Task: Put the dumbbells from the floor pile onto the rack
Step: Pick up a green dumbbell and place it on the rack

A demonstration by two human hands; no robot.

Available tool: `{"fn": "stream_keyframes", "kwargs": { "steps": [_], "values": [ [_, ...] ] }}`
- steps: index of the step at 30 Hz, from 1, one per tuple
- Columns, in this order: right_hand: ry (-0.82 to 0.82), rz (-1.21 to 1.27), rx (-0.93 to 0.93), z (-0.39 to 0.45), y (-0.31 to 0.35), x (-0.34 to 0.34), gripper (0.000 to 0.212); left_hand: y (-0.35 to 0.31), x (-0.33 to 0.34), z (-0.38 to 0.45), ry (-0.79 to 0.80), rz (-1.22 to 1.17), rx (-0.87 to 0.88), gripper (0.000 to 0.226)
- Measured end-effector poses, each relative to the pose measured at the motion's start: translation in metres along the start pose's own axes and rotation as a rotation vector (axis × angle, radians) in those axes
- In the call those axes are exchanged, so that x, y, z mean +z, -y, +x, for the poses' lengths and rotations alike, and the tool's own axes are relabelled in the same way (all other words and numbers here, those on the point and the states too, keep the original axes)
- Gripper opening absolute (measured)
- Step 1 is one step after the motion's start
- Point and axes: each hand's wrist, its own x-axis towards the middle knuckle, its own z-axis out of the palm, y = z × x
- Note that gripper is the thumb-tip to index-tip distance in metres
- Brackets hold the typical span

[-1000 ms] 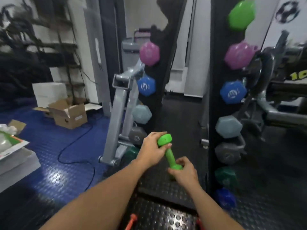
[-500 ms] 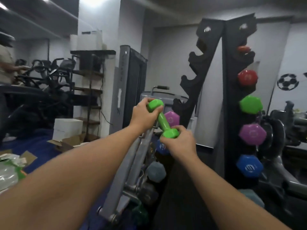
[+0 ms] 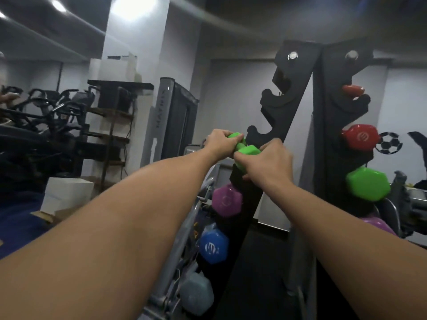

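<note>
Currently a green dumbbell (image 3: 245, 150) is held up in both hands against the left upright of the black rack (image 3: 280, 116). One end of it is gripped by the left hand (image 3: 219, 144), whose fingers are curled over the far head so that only a strip of green is seen above the knuckles. The near head is gripped by the right hand (image 3: 269, 161), with the thumb and fingers wrapped round it from the right and from below. The two hands are almost touching, and the short handle between them is mostly hidden. The dumbbell is held level with a notch of the rack, just below the hook-shaped cradle beyond the right hand's knuckles; whether it is already seated in the notch cannot be told.

Below the hands, a purple dumbbell (image 3: 227, 199) is seated on the same upright, with a blue dumbbell (image 3: 213, 247) under it and a pale grey-blue dumbbell (image 3: 196, 294) lower still. Well to the right of the right hand, on the other upright, a red dumbbell (image 3: 359, 138) and a second green dumbbell (image 3: 368, 187) are seated, with a smaller red one (image 3: 353, 90) above them. Far to the left of the left hand, a white box (image 3: 67, 195) and dark exercise machines (image 3: 46, 116) are seen.
</note>
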Motion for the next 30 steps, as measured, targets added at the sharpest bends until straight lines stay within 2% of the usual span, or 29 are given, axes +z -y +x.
{"fn": "stream_keyframes", "kwargs": {
  "steps": [4,7,9,13,16,20,24,30],
  "values": [
    [-0.026,-0.138,-0.149,0.005,-0.005,0.015,0.052,0.0,0.011,0.002,0.149,-0.086,-0.044,0.03],
    [-0.022,-0.32,-0.23,0.002,-0.004,0.014,0.053,-0.004,0.013,-0.012,0.336,-0.016,-0.189,0.02],
    [-0.025,-0.399,-0.268,0.003,-0.003,0.014,0.058,0.0,0.014,-0.021,0.408,-0.053,-0.269,0.018],
    [0.015,-0.406,-0.257,0.011,-0.004,0.017,0.066,0.001,0.011,-0.036,0.475,-0.187,-0.223,0.022],
    [0.048,-0.381,-0.186,0.002,0.001,0.013,0.072,0.006,0.009,-0.037,0.47,-0.268,-0.211,0.019],
    [0.073,-0.358,-0.193,-0.012,0.0,0.005,0.063,0.013,0.015,-0.027,0.434,-0.404,-0.272,0.046],
    [0.106,-0.332,-0.176,-0.017,-0.008,0.001,0.055,0.019,0.013,-0.038,0.4,-0.437,-0.259,0.049],
    [0.21,-0.266,-0.159,-0.024,-0.021,-0.022,0.058,0.014,0.018,-0.061,0.219,-0.48,-0.23,0.054]
  ]
}}
